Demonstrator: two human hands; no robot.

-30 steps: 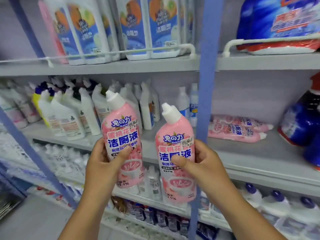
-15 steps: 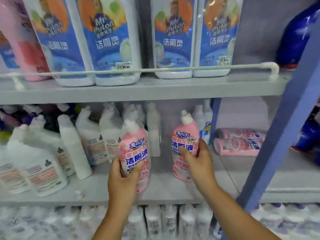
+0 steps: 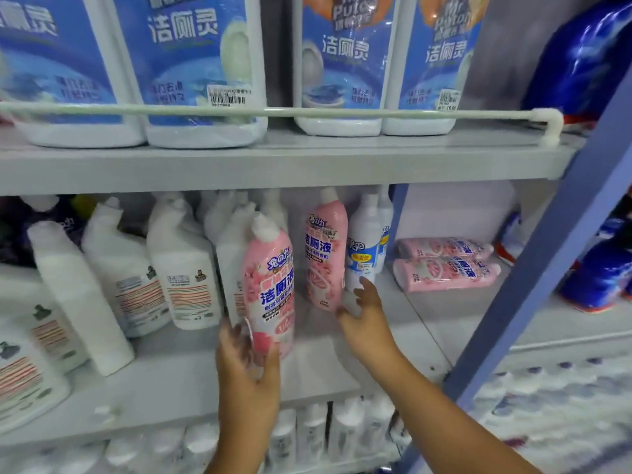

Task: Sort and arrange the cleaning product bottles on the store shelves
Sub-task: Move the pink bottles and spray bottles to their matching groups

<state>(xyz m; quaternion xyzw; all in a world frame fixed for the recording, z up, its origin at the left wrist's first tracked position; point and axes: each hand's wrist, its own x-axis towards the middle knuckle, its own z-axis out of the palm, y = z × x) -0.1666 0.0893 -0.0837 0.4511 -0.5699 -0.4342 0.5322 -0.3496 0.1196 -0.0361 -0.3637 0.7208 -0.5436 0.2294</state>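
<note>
Our right hand (image 3: pixel 364 321), fingers now spread, has released one pink bottle (image 3: pixel 325 258) mid-frame; left hand (image 3: pixel 248 374) still grips the other bottle (image 3: pixel 270 289).

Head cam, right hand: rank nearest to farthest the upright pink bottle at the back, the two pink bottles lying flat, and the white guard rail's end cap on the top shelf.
From the right hand:
1. Upright pink bottle, just left of the fingers, at the shelf back.
2. Lying pink bottles, stacked to the right, past the blue upright.
3. Rail end cap, up and right, on the shelf above.
</note>
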